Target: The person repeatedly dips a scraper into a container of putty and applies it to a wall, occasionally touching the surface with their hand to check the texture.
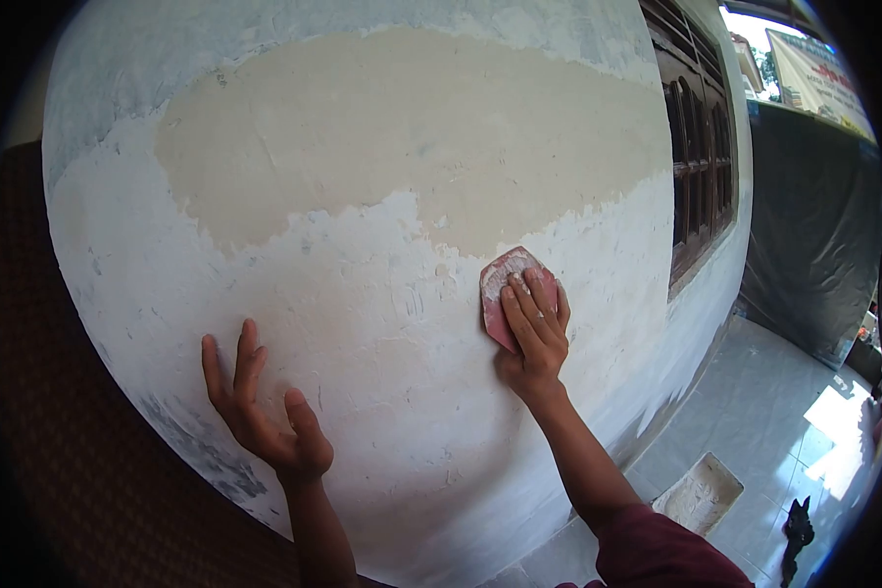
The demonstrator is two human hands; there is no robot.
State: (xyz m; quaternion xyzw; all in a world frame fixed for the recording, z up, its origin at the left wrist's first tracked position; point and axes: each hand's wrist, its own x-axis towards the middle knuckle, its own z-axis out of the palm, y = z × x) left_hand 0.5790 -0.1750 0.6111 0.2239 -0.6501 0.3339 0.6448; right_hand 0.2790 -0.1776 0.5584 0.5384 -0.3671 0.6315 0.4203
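My right hand point(536, 328) presses a pinkish-red, angular flat pad point(500, 284) against the wall, fingers spread over its face; the pad is dusted with white. It lies just below the lower edge of a beige patch point(363, 127) on the white, rough-coated wall point(363, 343). Lower left, my left hand point(269, 412) is raised near the wall with its fingers apart and nothing in it. Whether its fingertips touch the wall, I cannot tell.
A brown wooden window with bars point(691, 147) is set in the wall at upper right. On the tiled floor point(745, 382) lie a white-smeared tray point(701, 495) and a dark object point(797, 534). A dark sheet point(813, 225) hangs at right, near a banner point(818, 78).
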